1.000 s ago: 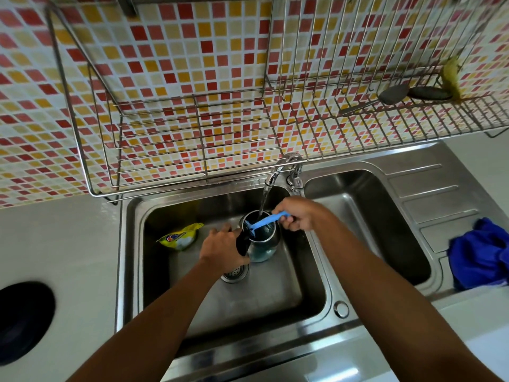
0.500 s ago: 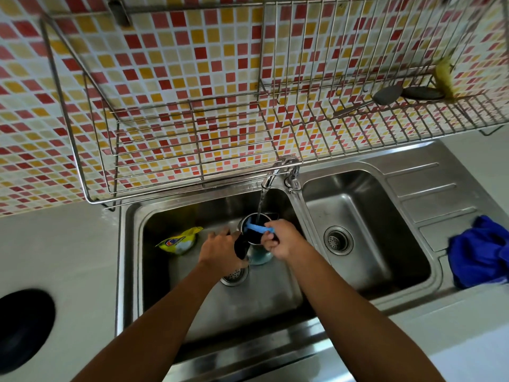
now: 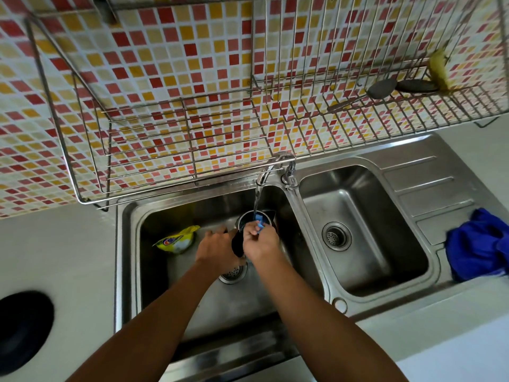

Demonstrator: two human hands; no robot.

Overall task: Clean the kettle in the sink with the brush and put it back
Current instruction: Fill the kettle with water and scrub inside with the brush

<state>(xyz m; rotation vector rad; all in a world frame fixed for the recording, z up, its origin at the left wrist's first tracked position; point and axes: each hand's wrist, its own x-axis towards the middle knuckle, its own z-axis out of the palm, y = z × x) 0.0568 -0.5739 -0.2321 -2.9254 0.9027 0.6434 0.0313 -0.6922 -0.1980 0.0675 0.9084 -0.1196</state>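
Observation:
A steel kettle (image 3: 268, 217) stands upright in the left basin of the double sink (image 3: 129, 244), under running water from the tap (image 3: 271, 168). My left hand (image 3: 216, 248) grips its black handle on the left side. My right hand (image 3: 260, 244) is closed around a blue brush (image 3: 259, 219), whose head reaches down into the kettle's open mouth. Most of the kettle's body is hidden behind my hands.
A yellow packet (image 3: 176, 239) lies at the left of the same basin. The right basin (image 3: 358, 230) holds only its drain. A blue cloth (image 3: 479, 246) sits on the drainboard. A wire rack (image 3: 192, 128) with two spoons (image 3: 385, 88) hangs overhead. A black round object (image 3: 22, 329) rests at left.
My right hand has swung from the kettle's right side to over its mouth, tilting the brush from nearly flat to pointing down inside. The left hand keeps its hold.

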